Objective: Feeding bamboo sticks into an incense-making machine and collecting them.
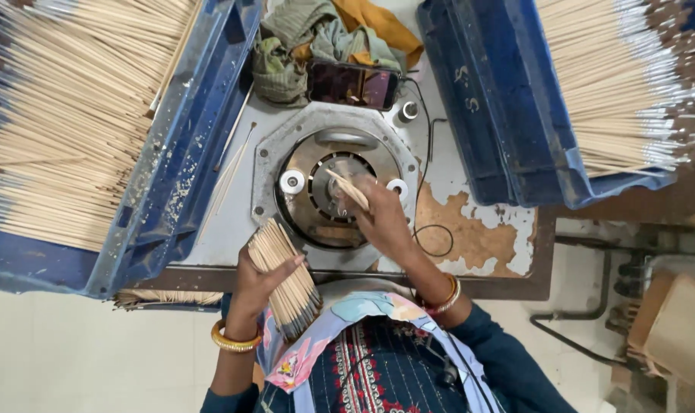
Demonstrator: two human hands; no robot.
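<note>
My left hand grips a thick bundle of thin wooden sticks, their dark ends pointing down toward my lap. My right hand holds a few sticks between its fingers over the round metal machine head set in an octagonal plate. The stick tips lie close to the dark central opening of that head. Both wrists wear gold bangles.
A blue crate full of plain sticks stands at the left. Another blue crate with coated sticks stands at the right. A phone leans on crumpled cloth behind the machine. A black cable loops on the worn tabletop.
</note>
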